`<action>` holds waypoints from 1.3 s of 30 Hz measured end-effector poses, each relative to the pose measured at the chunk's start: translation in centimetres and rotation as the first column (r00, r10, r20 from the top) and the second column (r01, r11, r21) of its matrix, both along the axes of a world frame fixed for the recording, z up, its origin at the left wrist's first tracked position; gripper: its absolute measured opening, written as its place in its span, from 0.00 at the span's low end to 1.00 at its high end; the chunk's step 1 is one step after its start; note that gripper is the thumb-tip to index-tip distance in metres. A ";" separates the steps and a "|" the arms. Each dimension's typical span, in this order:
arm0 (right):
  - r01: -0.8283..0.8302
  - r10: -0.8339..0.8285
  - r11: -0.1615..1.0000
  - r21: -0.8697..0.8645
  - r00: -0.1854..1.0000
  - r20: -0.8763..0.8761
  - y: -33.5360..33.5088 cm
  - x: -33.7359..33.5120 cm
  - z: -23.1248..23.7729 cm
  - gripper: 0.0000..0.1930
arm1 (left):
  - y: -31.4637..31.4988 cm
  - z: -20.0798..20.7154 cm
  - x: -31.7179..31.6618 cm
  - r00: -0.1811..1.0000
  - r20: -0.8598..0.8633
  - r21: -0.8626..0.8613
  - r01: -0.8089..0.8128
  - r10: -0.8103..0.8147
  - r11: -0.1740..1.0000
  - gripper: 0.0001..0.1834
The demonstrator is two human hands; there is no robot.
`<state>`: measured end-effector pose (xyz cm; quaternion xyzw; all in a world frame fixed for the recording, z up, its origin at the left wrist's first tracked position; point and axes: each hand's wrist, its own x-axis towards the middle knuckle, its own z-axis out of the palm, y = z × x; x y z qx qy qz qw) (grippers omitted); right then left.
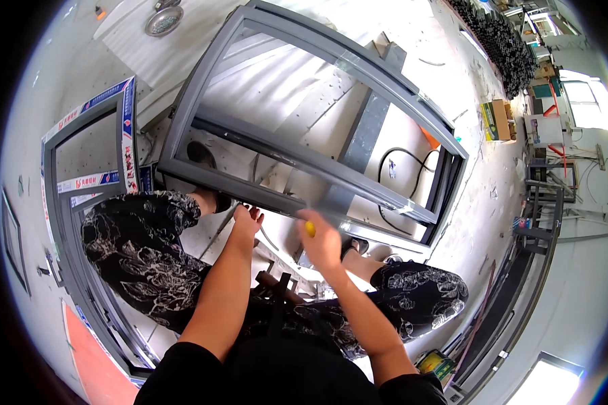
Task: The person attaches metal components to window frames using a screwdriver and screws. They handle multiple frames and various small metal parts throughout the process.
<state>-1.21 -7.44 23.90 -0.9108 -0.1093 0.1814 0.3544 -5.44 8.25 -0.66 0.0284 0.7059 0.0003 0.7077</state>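
A large grey metal window frame [240, 185] lies in front of me, its near edge just beyond my hands. My left hand [248, 219] is at that near edge, its fingers bent and closed together; whatever they hold is too small or hidden to make out. To the right of it, my right hand [323, 243] is wrapped round a tool with a yellow handle [310, 228]. Motion blurs this hand and the tool, so the tool's kind does not show. A lengthwise bar [304, 163] divides the frame into a wide and a narrow opening.
Grey frames with printed tape [127, 125] stand at my left. A grey beam [366, 125] passes under the large frame. A black cable [381, 177] loops on the floor. Far off are a metal bowl [164, 21] and a cardboard box [500, 120]. Long profiles [544, 256] line the right side.
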 end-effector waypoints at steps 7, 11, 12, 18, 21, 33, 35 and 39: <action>-0.102 0.178 0.929 -0.354 0.966 0.189 -7.6 5.7 -9.8 0.14 | 0.6 3.0 2.2 0.976 0.094 -0.046 -0.192 0.196 0.980 0.32; -0.187 0.263 0.915 -0.357 0.948 0.177 -9.8 5.8 -11.1 0.17 | 0.8 3.5 2.4 0.969 0.167 0.004 -0.187 0.184 0.982 0.33; -0.213 0.250 0.899 -0.382 0.967 0.050 -10.3 5.9 -11.0 0.18 | 0.5 3.9 2.7 0.970 0.156 0.013 -0.191 0.187 0.982 0.32; -0.336 0.341 0.885 -0.323 0.939 -0.040 -12.7 8.0 -8.2 0.21 | -0.1 6.4 2.4 0.934 0.306 0.008 -0.196 0.184 0.981 0.28; -0.497 0.546 0.771 -0.398 0.838 0.012 -13.7 8.4 -6.8 0.23 | -0.2 7.8 2.3 0.900 0.387 -0.013 -0.215 0.204 0.976 0.26; -0.427 0.434 0.850 -0.307 0.900 -0.050 -12.3 15.5 9.6 0.35 | 0.5 23.6 4.1 0.649 0.759 0.257 -0.224 -0.053 0.940 0.23; -0.360 0.381 0.881 -0.307 0.925 0.009 -11.9 16.8 14.6 0.35 | -0.3 25.9 4.5 0.514 0.832 0.373 -0.244 -0.206 0.895 0.16; -0.240 0.282 0.951 -0.196 0.932 0.227 -12.5 18.5 19.0 0.33 | -4.4 24.6 6.2 0.354 -0.243 0.946 0.291 -0.903 -0.140 0.26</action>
